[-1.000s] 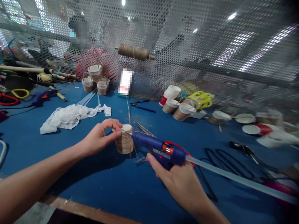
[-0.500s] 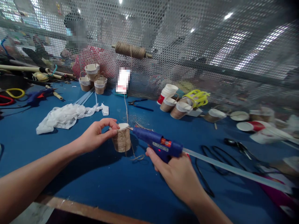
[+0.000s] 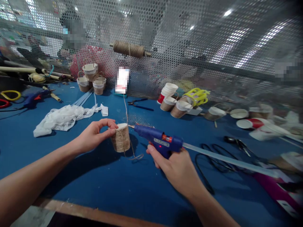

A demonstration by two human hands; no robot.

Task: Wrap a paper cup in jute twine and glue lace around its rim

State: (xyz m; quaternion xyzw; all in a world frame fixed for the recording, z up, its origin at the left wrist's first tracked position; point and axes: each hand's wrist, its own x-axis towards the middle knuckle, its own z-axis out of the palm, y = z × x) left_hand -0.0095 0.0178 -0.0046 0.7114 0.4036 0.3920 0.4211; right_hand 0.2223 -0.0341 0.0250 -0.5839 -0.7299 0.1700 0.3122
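Note:
My left hand (image 3: 100, 134) pinches the rim of a small twine-wrapped paper cup (image 3: 121, 140) between thumb and fingers. A loose strand of twine (image 3: 133, 151) hangs down the cup's right side and curls near its base. Another strand runs up from the rim toward the twine spool (image 3: 129, 49) on the mesh. Wrapped around the handle of a blue hot glue gun (image 3: 163, 140), my right hand (image 3: 176, 167) holds it with the nozzle at the cup's upper right rim. A long clear glue stick (image 3: 220, 160) sticks out of the gun's back, and a red light glows on its side.
Crumpled white lace (image 3: 63, 116) lies left, with finished small baskets (image 3: 91, 74) behind it. A second glue gun (image 3: 35, 97) and scissors (image 3: 10, 95) are far left. Pliers (image 3: 142, 105) lie at the back. Cups (image 3: 168, 91), baskets and black cable (image 3: 203, 176) occupy the right.
The whole view has shifted slightly, so everything appears a little further left and up. My left hand still grips the cup, and the glue gun's nozzle stays at its rim.

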